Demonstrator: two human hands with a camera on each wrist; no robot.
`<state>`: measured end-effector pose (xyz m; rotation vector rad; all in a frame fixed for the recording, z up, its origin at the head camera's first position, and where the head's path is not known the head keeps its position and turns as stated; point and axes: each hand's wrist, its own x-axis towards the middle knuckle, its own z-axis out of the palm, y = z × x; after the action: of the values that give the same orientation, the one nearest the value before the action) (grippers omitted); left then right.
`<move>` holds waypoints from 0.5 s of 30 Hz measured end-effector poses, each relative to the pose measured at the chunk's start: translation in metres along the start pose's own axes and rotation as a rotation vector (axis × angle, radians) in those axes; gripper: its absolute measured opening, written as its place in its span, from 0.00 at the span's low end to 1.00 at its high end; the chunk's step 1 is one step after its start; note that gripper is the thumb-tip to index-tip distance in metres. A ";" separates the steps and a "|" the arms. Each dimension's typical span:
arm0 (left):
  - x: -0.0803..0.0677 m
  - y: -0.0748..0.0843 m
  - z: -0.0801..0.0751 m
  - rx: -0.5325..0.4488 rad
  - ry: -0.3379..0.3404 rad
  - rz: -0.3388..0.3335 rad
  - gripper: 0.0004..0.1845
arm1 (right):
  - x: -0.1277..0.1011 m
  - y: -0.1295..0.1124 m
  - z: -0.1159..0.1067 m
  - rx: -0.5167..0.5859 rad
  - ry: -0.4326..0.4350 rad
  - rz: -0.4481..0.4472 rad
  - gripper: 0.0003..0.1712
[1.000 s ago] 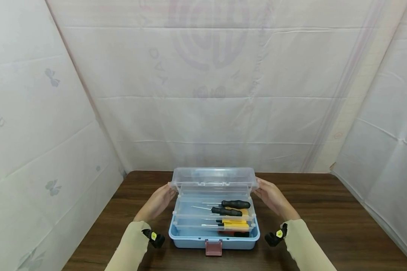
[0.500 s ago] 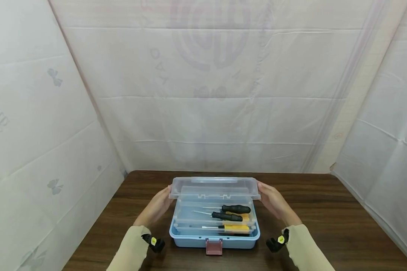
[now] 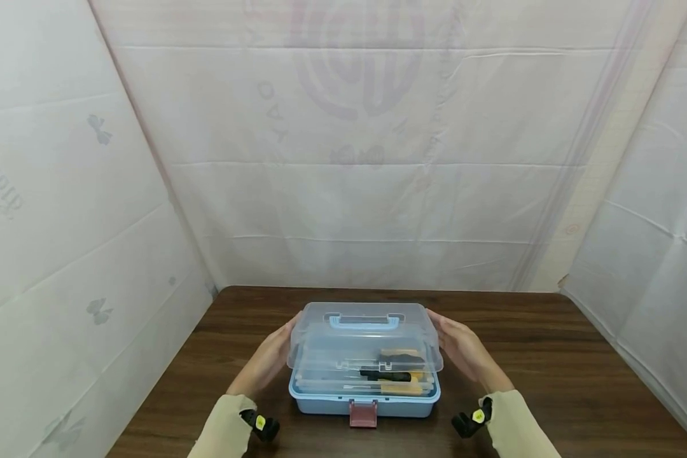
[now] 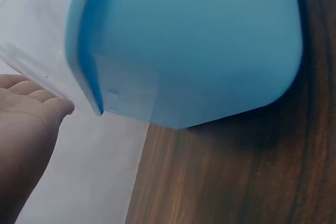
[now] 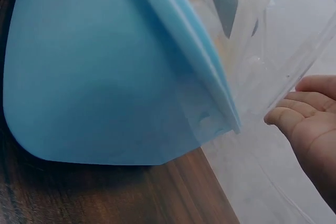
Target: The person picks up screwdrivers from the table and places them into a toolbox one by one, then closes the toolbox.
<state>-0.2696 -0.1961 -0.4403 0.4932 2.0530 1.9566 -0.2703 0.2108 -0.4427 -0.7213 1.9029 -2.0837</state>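
Note:
A light-blue toolbox [image 3: 320,406] stands in front of me, its clear lid [image 3: 315,334] tilted partway over the base. Through the lid show a black-handled screwdriver [image 3: 397,376] and a yellow-handled one [image 3: 401,388], lying in clear trays. My left hand [image 3: 268,359] is at the lid's left side; in the left wrist view its fingers [image 4: 37,88] lie along the clear edge. On the opposite side, my right hand [image 3: 464,353] touches the lid with extended fingers [image 5: 299,103]. Both hands' fingers are mostly straight. A blue carry handle [image 3: 363,324] sits on the lid.
A dusty-red clasp [image 3: 363,413] hangs down at the toolbox's front. The dark wooden table [image 3: 549,369] ends at white sheeting [image 3: 332,210] behind, with more sheeting on both sides. Black wrist cameras [image 3: 263,427] are strapped at both cuffs.
The lid has swung forward and down from farther back, now covering the trays and screwdrivers. The trays have folded lower. Both hands have stayed at the lid's sides.

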 end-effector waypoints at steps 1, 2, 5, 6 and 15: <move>-0.001 -0.001 0.001 0.001 0.001 -0.001 0.37 | -0.001 0.001 0.000 0.000 -0.005 -0.003 0.35; -0.001 -0.001 0.001 0.000 0.005 -0.001 0.37 | -0.001 0.001 0.000 -0.002 -0.008 -0.005 0.35; -0.003 -0.002 0.003 0.008 0.006 0.001 0.36 | -0.003 0.003 0.001 0.011 -0.024 -0.012 0.34; -0.004 -0.002 0.004 0.006 0.004 0.005 0.36 | -0.004 0.003 0.001 0.013 -0.028 -0.016 0.34; -0.009 -0.006 0.007 0.012 -0.011 0.013 0.36 | -0.010 0.006 0.003 0.053 -0.065 -0.054 0.32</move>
<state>-0.2589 -0.1931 -0.4467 0.5196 2.0606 1.9457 -0.2614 0.2123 -0.4506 -0.8274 1.8059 -2.1071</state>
